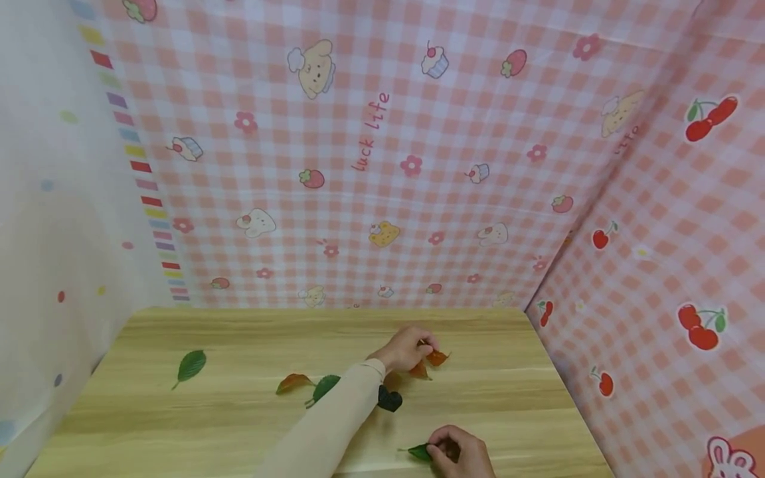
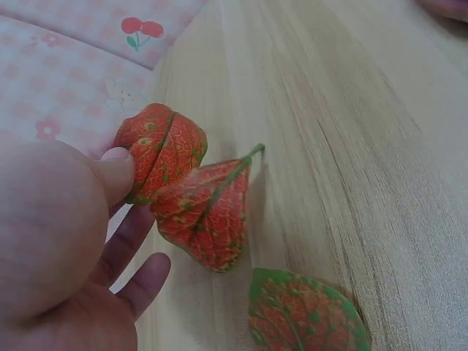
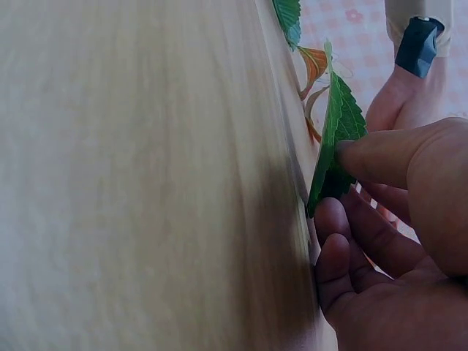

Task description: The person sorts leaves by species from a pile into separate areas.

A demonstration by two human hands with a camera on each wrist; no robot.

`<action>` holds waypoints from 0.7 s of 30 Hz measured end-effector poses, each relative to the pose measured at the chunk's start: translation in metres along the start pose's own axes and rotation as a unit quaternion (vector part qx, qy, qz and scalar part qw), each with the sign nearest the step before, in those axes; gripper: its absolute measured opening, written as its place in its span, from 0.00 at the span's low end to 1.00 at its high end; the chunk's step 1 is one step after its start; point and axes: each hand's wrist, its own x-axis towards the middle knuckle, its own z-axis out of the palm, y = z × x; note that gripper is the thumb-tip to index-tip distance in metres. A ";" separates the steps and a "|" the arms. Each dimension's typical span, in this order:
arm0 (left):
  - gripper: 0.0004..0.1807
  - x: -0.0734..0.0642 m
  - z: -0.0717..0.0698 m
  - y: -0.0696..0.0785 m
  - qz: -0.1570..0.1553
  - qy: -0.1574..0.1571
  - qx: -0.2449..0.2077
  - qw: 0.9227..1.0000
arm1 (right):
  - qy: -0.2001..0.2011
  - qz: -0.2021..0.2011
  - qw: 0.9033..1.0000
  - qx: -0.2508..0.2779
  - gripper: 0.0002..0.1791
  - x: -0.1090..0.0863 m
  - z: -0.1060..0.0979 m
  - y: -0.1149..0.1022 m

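My left hand point(image 1: 408, 350) reaches across the wooden table point(image 1: 508, 411) and pinches a red leaf point(image 2: 164, 146) between thumb and fingers. Against that leaf lies a second red leaf point(image 2: 208, 208), its short green stem pointing away from the hand. A red leaf with a green edge point(image 2: 307, 311) is below them in the left wrist view. Closer to the front, my right hand point(image 1: 463, 455) holds a green leaf point(image 3: 344, 117) by thumb and fingertips. That leaf is folded along its midrib, and its stem points left in the head view.
A green leaf point(image 1: 191, 366) lies alone at the table's left. Near the middle are an orange-red leaf point(image 1: 293, 383) and another green leaf point(image 1: 325, 388), partly covered by the left sleeve point(image 1: 335, 425). Patterned cloth point(image 1: 358, 199) stands behind the table. A dark band point(image 3: 420, 47) circles the left wrist.
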 end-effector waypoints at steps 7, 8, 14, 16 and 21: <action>0.12 0.012 0.009 -0.023 0.035 0.007 0.020 0.999 | 0.003 -0.010 1.000 0.008 0.04 -0.001 0.001 0.001; 0.12 0.013 0.010 -0.024 0.035 0.006 0.021 0.999 | 0.002 -0.010 1.000 0.009 0.04 -0.001 0.001 0.001; 0.11 0.011 0.008 -0.017 -0.003 -0.014 0.010 1.000 | 0.006 -0.004 1.000 0.011 0.04 0.000 0.001 0.001; 0.11 0.012 0.009 -0.018 -0.004 -0.018 0.011 1.000 | 0.009 -0.005 1.000 0.010 0.05 0.000 0.001 0.001; 0.13 0.017 0.012 -0.026 0.012 -0.027 0.012 0.999 | 0.013 -0.006 1.000 0.009 0.05 -0.001 0.001 0.003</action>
